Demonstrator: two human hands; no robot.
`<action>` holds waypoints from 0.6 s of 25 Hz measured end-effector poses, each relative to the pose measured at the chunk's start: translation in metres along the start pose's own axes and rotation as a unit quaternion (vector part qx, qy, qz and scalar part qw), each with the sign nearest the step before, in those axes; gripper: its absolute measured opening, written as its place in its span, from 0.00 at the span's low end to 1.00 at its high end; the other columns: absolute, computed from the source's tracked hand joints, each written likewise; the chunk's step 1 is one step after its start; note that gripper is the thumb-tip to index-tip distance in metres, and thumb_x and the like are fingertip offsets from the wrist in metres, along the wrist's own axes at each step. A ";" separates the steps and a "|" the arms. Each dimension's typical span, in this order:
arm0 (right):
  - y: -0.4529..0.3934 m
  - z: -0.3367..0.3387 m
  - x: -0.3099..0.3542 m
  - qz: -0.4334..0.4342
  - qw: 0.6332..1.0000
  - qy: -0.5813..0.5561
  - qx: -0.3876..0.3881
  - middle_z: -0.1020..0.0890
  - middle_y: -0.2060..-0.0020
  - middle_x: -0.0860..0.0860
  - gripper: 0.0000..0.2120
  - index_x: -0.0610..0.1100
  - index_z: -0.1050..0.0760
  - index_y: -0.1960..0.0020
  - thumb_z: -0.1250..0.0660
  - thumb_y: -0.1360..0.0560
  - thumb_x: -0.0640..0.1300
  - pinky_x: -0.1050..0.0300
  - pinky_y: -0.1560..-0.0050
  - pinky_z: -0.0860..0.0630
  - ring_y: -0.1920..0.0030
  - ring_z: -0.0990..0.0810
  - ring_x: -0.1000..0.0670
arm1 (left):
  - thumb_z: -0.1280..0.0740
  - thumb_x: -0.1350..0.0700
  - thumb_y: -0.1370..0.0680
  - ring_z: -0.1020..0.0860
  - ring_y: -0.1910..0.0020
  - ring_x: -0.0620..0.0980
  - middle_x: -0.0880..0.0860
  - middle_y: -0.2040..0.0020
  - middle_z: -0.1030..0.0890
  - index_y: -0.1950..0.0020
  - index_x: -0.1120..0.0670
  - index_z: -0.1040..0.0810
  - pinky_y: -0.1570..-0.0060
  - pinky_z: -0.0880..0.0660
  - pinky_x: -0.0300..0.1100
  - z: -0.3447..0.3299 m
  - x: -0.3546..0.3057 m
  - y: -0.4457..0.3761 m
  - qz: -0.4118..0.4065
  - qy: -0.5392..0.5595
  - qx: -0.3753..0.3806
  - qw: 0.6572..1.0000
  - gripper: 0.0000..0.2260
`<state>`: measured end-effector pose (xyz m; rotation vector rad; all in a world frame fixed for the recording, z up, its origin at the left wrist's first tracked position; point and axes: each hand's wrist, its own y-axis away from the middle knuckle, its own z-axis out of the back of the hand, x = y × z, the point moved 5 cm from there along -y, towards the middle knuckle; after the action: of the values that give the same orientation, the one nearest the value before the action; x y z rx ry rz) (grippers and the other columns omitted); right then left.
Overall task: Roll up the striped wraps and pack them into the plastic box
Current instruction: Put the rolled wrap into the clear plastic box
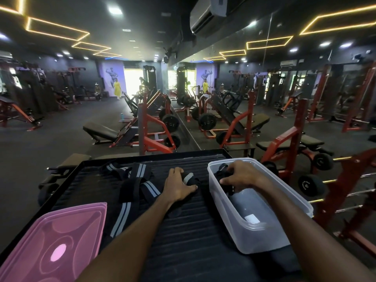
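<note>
Clear plastic, the box stands at the right edge of the black ribbed surface, and this is the first risk: its right side seems to reach past the edge, so a push from inside could slide it off. The right hand is in the far end of the box, its grip closed on a dark rolled wrap; if the fingers let go too soon, I think the roll may spring loose. Left of the box, the left hand has its grip curled over a second roll on the surface, which could unwind as well. Farther left of the box, the loose striped wraps lie crossed over one another, so pulling one may drag the others. A pink lid lies far left of the box, at the near corner. Beyond the box, the room is a dim gym with red machines, a mirror wall and yellow ceiling lights.
</note>
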<state>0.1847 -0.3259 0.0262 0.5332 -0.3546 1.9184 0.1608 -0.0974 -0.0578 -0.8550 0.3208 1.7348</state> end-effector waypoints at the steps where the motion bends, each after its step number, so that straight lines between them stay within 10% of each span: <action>1: -0.001 0.009 0.000 0.002 0.999 -0.008 -0.034 0.15 0.64 0.44 0.08 0.41 0.18 0.56 0.25 0.28 0.45 0.49 0.60 0.15 0.66 0.15 0.47 | 0.20 0.46 0.35 0.26 0.40 0.51 0.50 0.38 0.31 0.33 0.55 0.31 0.38 0.26 0.46 0.005 -0.004 0.002 -0.013 0.022 -0.018 1.000 0.35; 5: 0.000 0.043 0.017 0.044 0.979 -0.118 -0.162 0.16 0.61 0.44 0.05 0.42 0.19 0.56 0.29 0.23 0.43 0.59 0.66 0.20 0.65 0.17 0.51 | 0.19 0.50 0.33 0.26 0.39 0.48 0.49 0.38 0.34 0.33 0.55 0.30 0.43 0.26 0.29 0.029 -0.042 0.011 -0.115 0.128 -0.087 0.981 0.33; 15: -0.010 0.045 0.032 0.040 0.957 -0.284 -0.039 0.16 0.49 0.45 0.20 0.43 0.24 0.39 0.26 0.26 0.52 0.45 0.49 0.16 0.50 0.15 0.46 | 0.22 0.54 0.32 0.31 0.38 0.41 0.52 0.33 0.34 0.28 0.57 0.32 0.36 0.35 0.27 0.035 -0.128 0.037 -0.355 0.055 -0.065 0.931 0.36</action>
<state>0.1928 -0.3184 0.0812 1.0315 -0.8264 1.7905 0.1287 -0.1811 0.0472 -1.0105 -0.0424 1.0394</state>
